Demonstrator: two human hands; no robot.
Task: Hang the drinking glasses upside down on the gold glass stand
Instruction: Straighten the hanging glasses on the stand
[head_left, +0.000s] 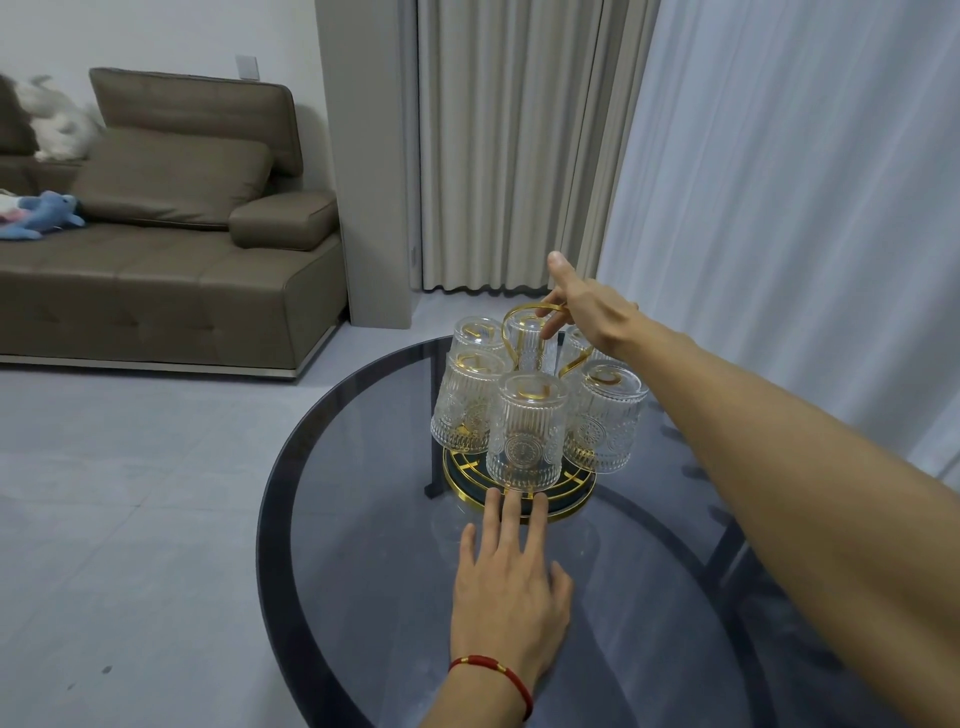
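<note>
The gold glass stand (571, 506) sits on a round dark glass table (363, 519). Several ribbed clear drinking glasses hang upside down on its arms; the nearest glass (524, 431) faces me, with others at the left (462, 405) and right (605, 421). My right hand (587, 306) reaches over the top, its fingers curled round the stand's gold loop handle (519, 312). My left hand (511, 582) lies flat on the table, fingers spread, fingertips touching the stand's round base.
A brown sofa (171, 249) with soft toys stands at the back left. Beige and white curtains (779, 182) hang behind and to the right of the table. Grey tiled floor (130, 493) lies to the left.
</note>
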